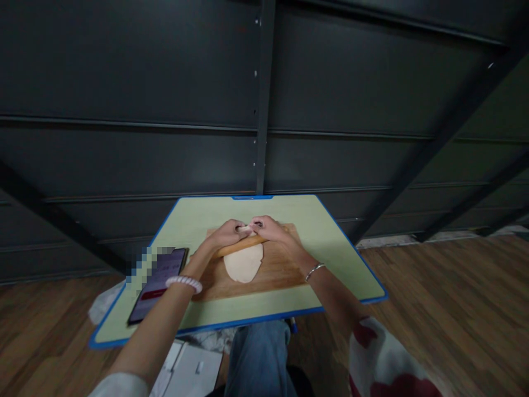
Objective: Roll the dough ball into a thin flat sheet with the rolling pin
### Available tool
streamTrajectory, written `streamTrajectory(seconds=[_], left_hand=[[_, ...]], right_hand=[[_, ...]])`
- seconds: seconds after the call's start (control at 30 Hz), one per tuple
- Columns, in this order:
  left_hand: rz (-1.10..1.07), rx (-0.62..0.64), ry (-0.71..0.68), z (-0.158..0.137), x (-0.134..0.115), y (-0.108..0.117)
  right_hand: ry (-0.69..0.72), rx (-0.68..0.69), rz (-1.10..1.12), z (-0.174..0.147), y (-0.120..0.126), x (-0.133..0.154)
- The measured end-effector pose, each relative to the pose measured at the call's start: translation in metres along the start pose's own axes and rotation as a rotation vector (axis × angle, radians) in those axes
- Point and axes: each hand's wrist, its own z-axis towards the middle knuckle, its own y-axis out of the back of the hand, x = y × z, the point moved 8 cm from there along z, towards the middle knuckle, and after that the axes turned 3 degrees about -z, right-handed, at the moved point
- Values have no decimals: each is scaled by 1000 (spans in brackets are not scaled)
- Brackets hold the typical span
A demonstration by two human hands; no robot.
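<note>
A flat, pale sheet of dough [243,266] lies on a wooden board [285,271], its near end rounded. Across it, slightly slanted, rests a wooden rolling pin [242,246]. Just beyond the pin, my left hand [225,234] is closed, its fingers pinching the far edge of the dough. My right hand [268,229] is closed beside it, gripping the same edge, and the two hands almost meet. Both wrists pass over the ends of the rolling pin, partly hiding them. My fingertips are largely hidden by the hands.
The board sits on a small pale green table [339,264] with a blue rim. A phone [161,284] lies at its left, beside my left forearm. A dark panelled wall [206,160] stands behind the table. White boxes [194,369] are below, left of my knee [260,358].
</note>
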Motion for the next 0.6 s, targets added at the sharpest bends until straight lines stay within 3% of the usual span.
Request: streamTrajectory(seconds=[0.2, 0.4, 0.53, 0.6], left_hand=[[-86, -55, -106, -2, -13, 5], [-79, -14, -129, 1, -11, 0], [-92, 43, -88, 2, -4, -4], [-113, -35, -45, 3, 1, 2]], right_hand=[[-32, 21, 7, -5, 5, 9], [-39, 50, -42, -11, 6, 10], [-31, 16, 19, -11, 6, 8], [-45, -26, 7, -11, 9, 7]])
